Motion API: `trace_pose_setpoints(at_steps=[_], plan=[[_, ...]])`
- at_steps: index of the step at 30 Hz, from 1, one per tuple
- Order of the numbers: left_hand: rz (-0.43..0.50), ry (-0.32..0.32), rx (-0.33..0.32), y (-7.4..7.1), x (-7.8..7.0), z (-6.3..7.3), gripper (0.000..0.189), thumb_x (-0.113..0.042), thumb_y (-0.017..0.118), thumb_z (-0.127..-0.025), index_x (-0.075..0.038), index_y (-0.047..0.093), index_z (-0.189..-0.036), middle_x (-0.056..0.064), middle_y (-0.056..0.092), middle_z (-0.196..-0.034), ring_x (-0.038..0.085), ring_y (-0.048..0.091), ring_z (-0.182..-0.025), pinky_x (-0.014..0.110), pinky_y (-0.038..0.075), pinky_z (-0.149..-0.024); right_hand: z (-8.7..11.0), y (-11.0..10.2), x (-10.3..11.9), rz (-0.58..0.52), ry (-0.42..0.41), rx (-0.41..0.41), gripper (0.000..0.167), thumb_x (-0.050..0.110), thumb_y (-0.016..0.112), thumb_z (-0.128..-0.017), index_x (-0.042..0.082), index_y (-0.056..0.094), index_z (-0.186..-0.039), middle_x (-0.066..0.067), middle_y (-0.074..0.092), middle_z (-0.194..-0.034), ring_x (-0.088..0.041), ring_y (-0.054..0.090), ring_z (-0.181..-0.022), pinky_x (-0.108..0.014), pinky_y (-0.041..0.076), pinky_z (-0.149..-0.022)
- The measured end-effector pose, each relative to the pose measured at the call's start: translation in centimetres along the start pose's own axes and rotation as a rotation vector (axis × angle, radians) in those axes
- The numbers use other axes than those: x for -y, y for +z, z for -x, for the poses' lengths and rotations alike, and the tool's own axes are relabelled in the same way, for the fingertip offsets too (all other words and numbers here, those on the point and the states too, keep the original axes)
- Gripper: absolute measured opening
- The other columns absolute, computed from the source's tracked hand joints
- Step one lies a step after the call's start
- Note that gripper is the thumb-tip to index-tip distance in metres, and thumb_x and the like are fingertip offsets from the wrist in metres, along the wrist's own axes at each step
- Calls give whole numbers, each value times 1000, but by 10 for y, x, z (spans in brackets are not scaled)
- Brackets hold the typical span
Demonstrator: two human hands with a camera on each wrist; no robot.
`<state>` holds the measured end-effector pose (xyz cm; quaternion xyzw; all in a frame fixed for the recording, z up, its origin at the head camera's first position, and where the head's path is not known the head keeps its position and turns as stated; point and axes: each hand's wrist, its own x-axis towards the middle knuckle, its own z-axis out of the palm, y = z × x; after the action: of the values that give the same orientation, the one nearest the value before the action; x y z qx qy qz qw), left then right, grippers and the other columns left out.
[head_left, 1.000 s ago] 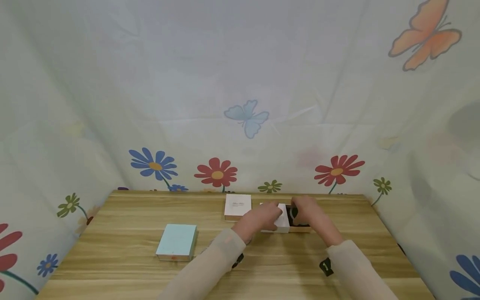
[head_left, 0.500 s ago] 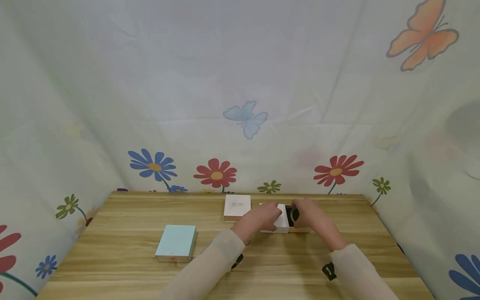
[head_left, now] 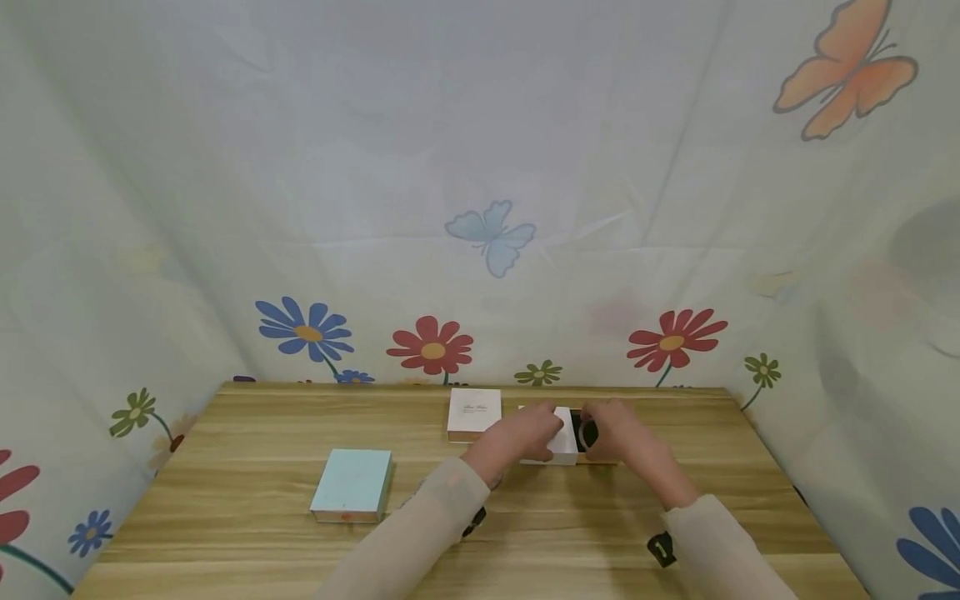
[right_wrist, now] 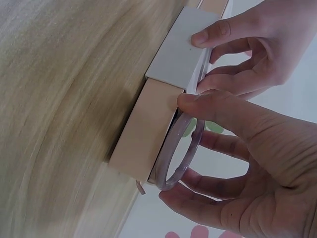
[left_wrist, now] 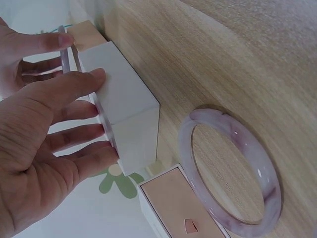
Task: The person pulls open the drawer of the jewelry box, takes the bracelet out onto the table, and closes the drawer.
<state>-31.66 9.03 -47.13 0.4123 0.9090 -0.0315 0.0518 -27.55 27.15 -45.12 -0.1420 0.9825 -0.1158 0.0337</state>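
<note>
My left hand (head_left: pixel 517 433) grips the white sleeve (left_wrist: pixel 121 82) of a slide-out box, thumb on its front side and fingers across the top edge. The peach drawer (right_wrist: pixel 143 129) is pulled partly out to the right, its black lining showing in the head view. Over this drawer my right hand (head_left: pixel 621 432) holds a pale purple, translucent bangle (right_wrist: pixel 172 146) between thumb and fingers. The bangle is tilted against the drawer's opening. A second marbled purple bangle (left_wrist: pixel 270 191) lies on the wood, partly hidden under the left forearm in the head view.
A white box (head_left: pixel 476 410) with printed lettering stands just left of the hands, its peach end facing front. Further left and nearer sits a light blue box (head_left: pixel 352 482). Behind the wooden table (head_left: pixel 262 433) hangs a flowered curtain (head_left: pixel 360 208).
The right hand has shifted slightly over the drawer, and its wrist has moved a little right and nearer. The left hand and the boxes stay in place.
</note>
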Motion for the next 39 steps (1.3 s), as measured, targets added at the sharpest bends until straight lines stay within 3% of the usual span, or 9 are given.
trace_pose_setpoints(at_steps=[6,14,23,27,33,39], plan=[[-4,9,-15,-1,-1,1,35,-33,83,-86,-13,72,-112,4,61,-112,12,59,-89,26,51,-79,4,0,6,-37,-25,-19,50,19,94,-71,2,68,-109,-11,69,-99,-27,60,-88,-43,54,-77],[5,-2,-12,0,-1,2,36,-32,83,-86,-12,72,-114,4,61,-113,12,59,-90,26,51,-78,10,2,11,-59,6,0,49,19,94,-72,3,67,-110,-10,67,-99,-25,56,-89,-44,54,-81],[31,-31,0,-1,-1,2,36,-31,83,-86,-13,72,-115,3,61,-115,12,60,-93,26,52,-81,14,7,10,-30,-64,-49,41,17,91,-74,4,68,-105,-9,68,-91,-25,61,-83,-43,54,-74],[26,-32,-4,-4,-3,4,36,-32,83,-87,-14,71,-117,3,61,-116,12,60,-94,26,52,-81,14,8,9,-39,-53,-16,37,17,88,-77,6,69,-107,-11,66,-94,-27,59,-87,-44,52,-77],[-53,4,-23,-9,-6,6,36,-34,81,-88,-14,72,-117,1,63,-112,11,62,-93,23,51,-79,17,6,12,-70,-30,22,37,16,85,-78,7,68,-109,-18,66,-104,-36,60,-99,-49,51,-81],[-39,-15,16,-8,-6,6,35,-36,80,-89,-16,71,-116,0,63,-113,11,61,-95,24,51,-80,21,5,21,-78,-12,57,40,16,86,-77,8,68,-112,-16,64,-104,-34,59,-99,-49,51,-82]])
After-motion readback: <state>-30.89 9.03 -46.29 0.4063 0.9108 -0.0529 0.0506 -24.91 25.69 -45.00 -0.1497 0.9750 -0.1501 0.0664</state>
